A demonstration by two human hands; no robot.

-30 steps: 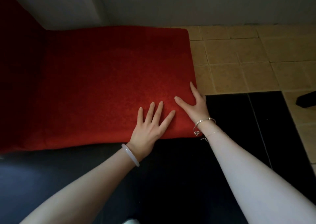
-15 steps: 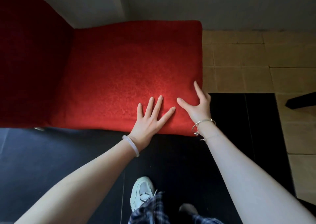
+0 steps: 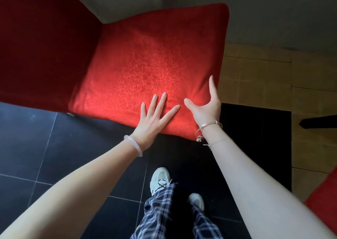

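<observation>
Right hand (image 3: pixel 206 109) has slid to the red cushion (image 3: pixel 145 62) side, fingers (image 3: pixel 212 86) open; left hand (image 3: pixel 155 118) stays flat.

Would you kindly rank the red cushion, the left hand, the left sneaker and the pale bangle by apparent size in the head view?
1. red cushion, by far
2. left hand
3. left sneaker, only partly seen and farther from the camera, so unsure against the hand
4. pale bangle

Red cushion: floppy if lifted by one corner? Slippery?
Probably soft: the red cushion has rounded, puffy corners. Likely sags if lifted at the edge by the right hand. Textured fabric under the left hand suggests little slip.
</observation>
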